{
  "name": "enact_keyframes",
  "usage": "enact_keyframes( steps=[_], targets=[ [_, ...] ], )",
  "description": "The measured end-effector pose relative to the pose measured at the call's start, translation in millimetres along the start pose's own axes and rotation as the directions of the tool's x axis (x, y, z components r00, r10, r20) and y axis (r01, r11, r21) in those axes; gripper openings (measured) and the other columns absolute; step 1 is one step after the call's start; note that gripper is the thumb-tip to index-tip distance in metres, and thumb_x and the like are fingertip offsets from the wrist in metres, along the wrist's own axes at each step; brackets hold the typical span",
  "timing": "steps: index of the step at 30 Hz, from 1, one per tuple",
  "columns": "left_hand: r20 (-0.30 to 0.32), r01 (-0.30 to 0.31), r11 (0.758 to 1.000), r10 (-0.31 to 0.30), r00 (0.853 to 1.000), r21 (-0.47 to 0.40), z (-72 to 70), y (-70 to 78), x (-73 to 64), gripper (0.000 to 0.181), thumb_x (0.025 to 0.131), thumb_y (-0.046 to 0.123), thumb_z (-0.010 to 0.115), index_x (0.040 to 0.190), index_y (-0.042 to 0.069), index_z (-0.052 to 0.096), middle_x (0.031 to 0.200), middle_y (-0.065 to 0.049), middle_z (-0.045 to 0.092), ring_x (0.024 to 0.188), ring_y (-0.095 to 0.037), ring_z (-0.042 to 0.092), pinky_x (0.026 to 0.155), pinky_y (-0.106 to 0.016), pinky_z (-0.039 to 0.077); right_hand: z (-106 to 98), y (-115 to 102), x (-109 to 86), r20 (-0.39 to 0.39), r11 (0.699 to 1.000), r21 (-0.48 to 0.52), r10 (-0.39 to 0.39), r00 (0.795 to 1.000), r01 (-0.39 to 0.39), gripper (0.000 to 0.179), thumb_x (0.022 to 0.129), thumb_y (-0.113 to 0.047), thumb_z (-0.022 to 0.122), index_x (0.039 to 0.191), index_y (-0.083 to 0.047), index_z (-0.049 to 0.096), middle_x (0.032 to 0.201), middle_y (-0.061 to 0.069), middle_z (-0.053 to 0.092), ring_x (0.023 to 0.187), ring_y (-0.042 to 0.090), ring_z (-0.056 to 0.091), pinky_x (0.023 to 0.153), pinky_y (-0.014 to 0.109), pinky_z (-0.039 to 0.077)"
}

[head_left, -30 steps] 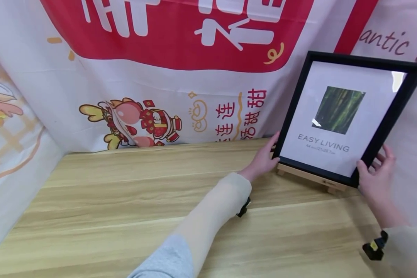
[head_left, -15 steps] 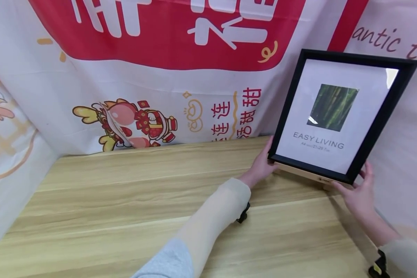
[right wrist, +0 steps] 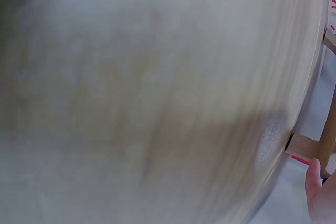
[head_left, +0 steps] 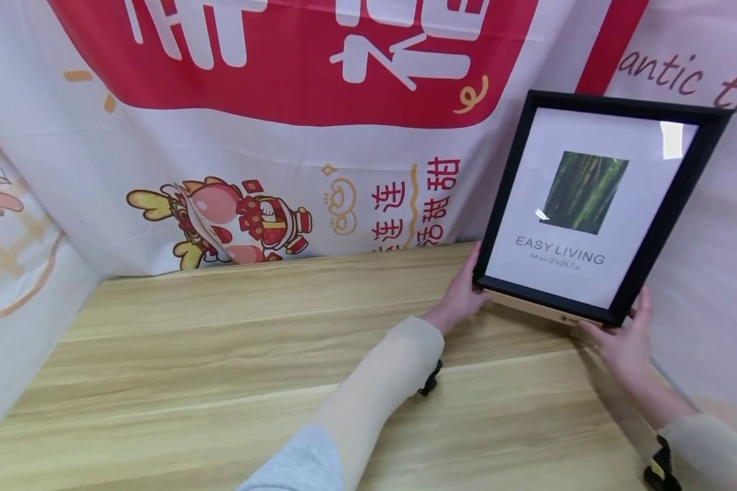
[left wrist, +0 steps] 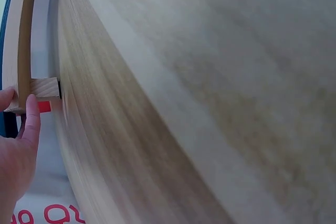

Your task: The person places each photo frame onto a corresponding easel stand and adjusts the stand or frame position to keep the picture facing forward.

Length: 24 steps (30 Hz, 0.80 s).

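One frame [head_left: 597, 208] rests on its stand [left wrist: 23, 45], the fingers of the left hand [head_left: 459, 294] grasping it with the stand at its lower left corner, those of the right hand [head_left: 626, 344] at its lower right. Should the hands lift or let go unevenly, the frame could well slip off the stand or tip; whether the stand bears on the desk [head_left: 270, 354] below is hard to tell. Printed cloth [head_left: 319, 116] hangs behind the frame and to its right, likely leaving the right hand little room.
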State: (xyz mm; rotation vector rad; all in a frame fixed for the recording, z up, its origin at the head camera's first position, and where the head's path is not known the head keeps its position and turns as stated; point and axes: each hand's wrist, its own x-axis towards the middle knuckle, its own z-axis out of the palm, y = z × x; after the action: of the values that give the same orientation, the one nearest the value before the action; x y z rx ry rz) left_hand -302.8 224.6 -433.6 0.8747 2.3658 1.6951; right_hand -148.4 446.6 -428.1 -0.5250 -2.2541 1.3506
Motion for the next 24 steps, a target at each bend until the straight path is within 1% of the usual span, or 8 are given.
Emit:
enact_keyframes(
  steps=[4,7,10,13,15,20,23,24],
  targets=[
    [-0.004,0.022,1.000,-0.022,1.000,-0.007,-5.6,-0.6,-3.2,0.117,0.077,-0.013,0.072,0.155,0.041,0.003,0.155,-0.005,0.031,0.118,-0.019,0.053,0.071,-0.019,0.053,5.4,-3.7,0.2,-0.003,1.000,-0.012,-0.009,1.000,0.009,0.110,0.086,0.002,0.069,0.153,-0.037,-0.010,0.143,0.030,0.020,0.073,-0.009,0.048,0.066,0.007,0.048],
    [-0.011,0.037,0.999,-0.037,0.999,-0.009,-10.7,-1.0,-6.6,0.117,0.078,-0.012,0.072,0.154,0.043,0.003,0.155,-0.004,0.031,0.111,-0.019,0.055,0.057,-0.020,0.053,10.4,-6.6,-0.1,-0.001,1.000,-0.009,-0.018,1.000,0.018,0.111,0.085,0.003,0.070,0.153,-0.035,-0.009,0.142,0.029,0.021,0.076,-0.007,0.048,0.068,0.007,0.047],
    [-0.012,0.048,0.999,-0.048,0.999,-0.018,-17.0,-1.5,-10.8,0.116,0.079,-0.011,0.071,0.154,0.045,0.003,0.155,-0.004,0.031,0.098,-0.020,0.059,0.050,-0.023,0.053,15.4,-9.2,-1.0,0.011,1.000,0.016,-0.025,1.000,0.025,0.112,0.084,0.005,0.070,0.153,-0.036,-0.008,0.142,0.028,0.021,0.080,-0.005,0.048,0.071,0.007,0.047],
    [-0.015,0.058,0.998,-0.059,0.998,-0.031,-23.4,-3.1,-15.3,0.116,0.080,-0.012,0.070,0.153,0.047,0.002,0.155,-0.004,0.031,0.088,-0.017,0.059,0.048,-0.024,0.053,20.6,-11.5,-2.5,0.021,0.999,0.023,-0.036,0.999,0.036,0.113,0.084,0.005,0.071,0.153,-0.036,-0.008,0.142,0.029,0.020,0.080,-0.004,0.048,0.071,0.007,0.048],
    [-0.015,0.064,0.997,-0.065,0.998,-0.042,-28.0,-4.4,-18.6,0.116,0.080,-0.012,0.070,0.152,0.048,0.002,0.156,-0.005,0.030,0.080,-0.020,0.061,0.047,-0.026,0.053,24.2,-13.1,-3.6,0.025,0.999,0.023,-0.048,0.999,0.047,0.112,0.084,0.005,0.071,0.153,-0.037,-0.007,0.143,0.029,0.020,0.079,-0.005,0.049,0.071,0.008,0.048],
    [-0.044,0.052,0.997,-0.054,0.998,-0.052,-40.1,-7.7,-27.9,0.115,0.079,-0.013,0.071,0.154,0.044,0.005,0.155,-0.007,0.032,0.086,-0.023,0.062,0.048,-0.026,0.054,34.2,-17.8,-7.6,0.058,0.997,0.024,-0.079,0.995,0.078,0.113,0.084,0.003,0.071,0.152,-0.038,-0.008,0.144,0.031,0.019,0.078,-0.004,0.051,0.070,0.010,0.050],
    [-0.057,0.041,0.998,-0.044,0.997,-0.047,-47.0,-9.8,-34.2,0.115,0.078,-0.014,0.071,0.155,0.040,0.005,0.155,-0.006,0.032,0.100,-0.022,0.059,0.051,-0.026,0.055,40.1,-20.1,-10.3,0.079,0.996,0.027,-0.089,0.993,0.088,0.113,0.084,0.004,0.071,0.152,-0.037,-0.009,0.142,0.030,0.020,0.077,-0.004,0.052,0.070,0.010,0.051],
    [-0.063,0.038,0.998,-0.041,0.997,-0.041,-48.9,-10.3,-36.3,0.115,0.077,-0.014,0.071,0.156,0.039,0.006,0.155,-0.005,0.031,0.107,-0.020,0.057,0.056,-0.025,0.056,41.9,-21.3,-11.2,0.084,0.996,0.025,-0.092,0.992,0.090,0.113,0.084,0.004,0.071,0.153,-0.037,-0.010,0.142,0.031,0.020,0.077,-0.004,0.052,0.069,0.010,0.051]
  ],
)
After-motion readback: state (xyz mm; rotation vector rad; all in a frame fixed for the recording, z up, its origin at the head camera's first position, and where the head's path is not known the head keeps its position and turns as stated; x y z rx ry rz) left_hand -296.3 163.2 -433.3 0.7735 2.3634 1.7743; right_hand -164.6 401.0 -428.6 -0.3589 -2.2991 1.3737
